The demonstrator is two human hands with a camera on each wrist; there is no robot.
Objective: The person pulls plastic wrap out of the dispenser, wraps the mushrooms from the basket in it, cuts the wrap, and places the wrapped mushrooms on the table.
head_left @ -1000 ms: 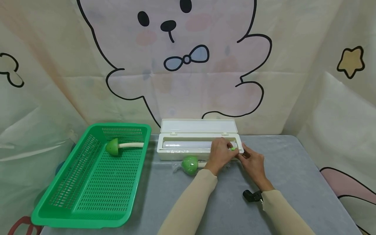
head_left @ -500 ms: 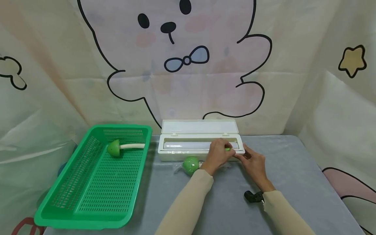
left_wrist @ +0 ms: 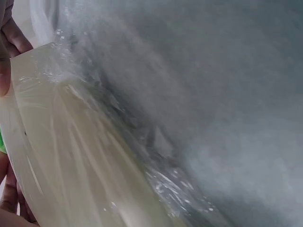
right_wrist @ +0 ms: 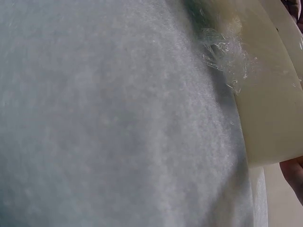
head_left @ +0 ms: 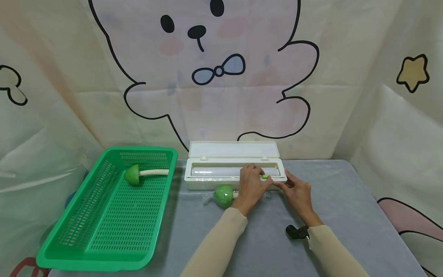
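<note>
A white cling film dispenser (head_left: 207, 185) stands at the back of the table, its lid raised and a film roll inside. My left hand (head_left: 250, 189) pinches the small green slide cutter (head_left: 265, 176) on the front edge. My right hand (head_left: 300, 194) grips the dispenser's right end, thumb at the front corner. Before the dispenser lies a toy mushroom (head_left: 223, 195) with a green cap, in clear film; the left hand hides part of it. Its pale stem (left_wrist: 99, 161) shows under crinkled film (left_wrist: 163, 142) in the left wrist view.
A green perforated basket (head_left: 45, 257) stands on the left with another green-capped toy mushroom (head_left: 132, 175) in it. A grey cloth (head_left: 270, 246) covers the table. Behind the dispenser hangs a printed curtain (head_left: 221, 104). A black device (head_left: 297, 232) is strapped to the right wrist.
My left hand has slid leftward along the dispenser's front edge, taking the green slide cutter with it. The right hand keeps its grip on the right end.
</note>
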